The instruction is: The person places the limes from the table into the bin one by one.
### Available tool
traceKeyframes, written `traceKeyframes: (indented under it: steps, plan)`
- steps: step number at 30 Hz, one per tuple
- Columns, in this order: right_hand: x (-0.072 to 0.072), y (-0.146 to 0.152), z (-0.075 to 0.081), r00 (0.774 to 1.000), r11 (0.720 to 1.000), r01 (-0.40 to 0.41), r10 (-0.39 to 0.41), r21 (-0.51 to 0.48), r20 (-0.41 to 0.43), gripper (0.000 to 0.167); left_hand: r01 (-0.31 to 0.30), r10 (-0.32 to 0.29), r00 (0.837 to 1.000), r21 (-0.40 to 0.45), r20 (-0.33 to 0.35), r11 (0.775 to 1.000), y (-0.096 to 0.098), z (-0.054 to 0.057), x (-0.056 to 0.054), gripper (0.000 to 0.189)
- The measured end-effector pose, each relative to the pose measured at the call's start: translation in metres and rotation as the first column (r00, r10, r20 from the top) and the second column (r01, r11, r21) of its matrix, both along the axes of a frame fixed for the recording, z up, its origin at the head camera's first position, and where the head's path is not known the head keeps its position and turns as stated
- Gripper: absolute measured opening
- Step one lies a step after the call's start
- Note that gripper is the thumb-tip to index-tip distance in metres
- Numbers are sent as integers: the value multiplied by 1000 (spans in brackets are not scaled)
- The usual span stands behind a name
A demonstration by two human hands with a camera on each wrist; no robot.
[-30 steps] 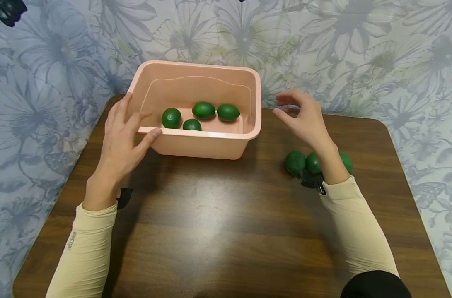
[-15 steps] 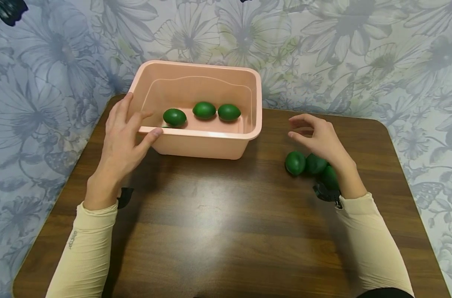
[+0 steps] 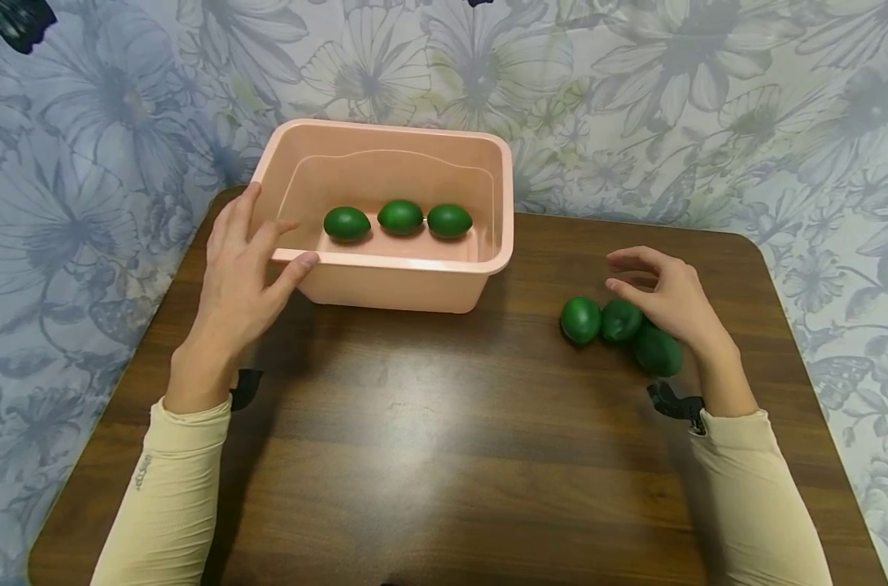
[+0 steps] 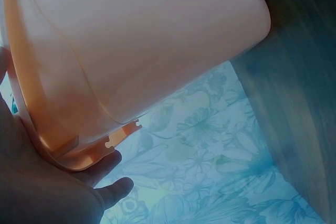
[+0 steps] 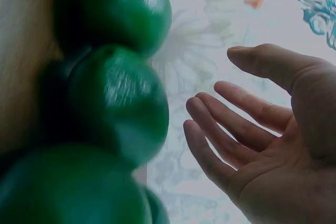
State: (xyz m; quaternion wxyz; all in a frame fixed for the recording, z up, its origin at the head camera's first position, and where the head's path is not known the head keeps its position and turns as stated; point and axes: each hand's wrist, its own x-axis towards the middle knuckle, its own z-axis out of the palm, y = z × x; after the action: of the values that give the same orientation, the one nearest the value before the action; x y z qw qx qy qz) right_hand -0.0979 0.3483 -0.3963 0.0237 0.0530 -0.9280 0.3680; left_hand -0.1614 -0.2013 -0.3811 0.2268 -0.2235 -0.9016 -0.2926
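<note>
My left hand (image 3: pixel 242 285) grips the near left corner of a pink plastic tub (image 3: pixel 392 285), thumb on the front rim and fingers over the left side. In the left wrist view, fingertips (image 4: pixel 118 190) show past the tub's rim. Three green limes (image 3: pixel 400 217) lie in a row on the tub floor. My right hand (image 3: pixel 667 293) hovers with bent, spread fingers beside a cluster of several limes (image 3: pixel 622 321) on the table, holding nothing. In the right wrist view, a gap separates the fingers (image 5: pixel 210 156) from the limes (image 5: pixel 121 103); one lime is mostly hidden behind the nearest.
The tub stands at the back of the brown wooden table (image 3: pixel 414 423), close to the flower-patterned wall covering (image 3: pixel 671 106). The limes on the table lie to the tub's right. A black strap (image 3: pixel 674 400) is on the right wrist.
My right hand has moved right and nearer, from beside the tub to the table limes. Inside the tub, the left lime has rolled slightly right and the front one has gone out of sight.
</note>
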Motion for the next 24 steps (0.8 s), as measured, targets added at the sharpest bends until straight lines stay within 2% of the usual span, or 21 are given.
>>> traceKeyframes:
  steps: [7, 13, 18, 24]
  plan:
    - [15, 22, -7, 995, 997, 72, -74, -24, -72, 41, -1, 1, 1000, -1, -4, 1000, -1, 0, -1, 74]
    - [22, 42, -16, 983, 988, 150, -152, -26, -106, 42, -10, 10, 1000, 6, 7, 1000, -2, 0, -1, 72]
    - [31, 56, -24, 982, 986, 167, -168, -20, -81, 42, -9, 9, 1000, -3, 10, 1000, -2, 1, -1, 73]
    - [39, 67, -32, 987, 987, 159, -159, 0, 11, 50, -11, 11, 1000, -11, 1, 1000, -2, 1, 0, 75]
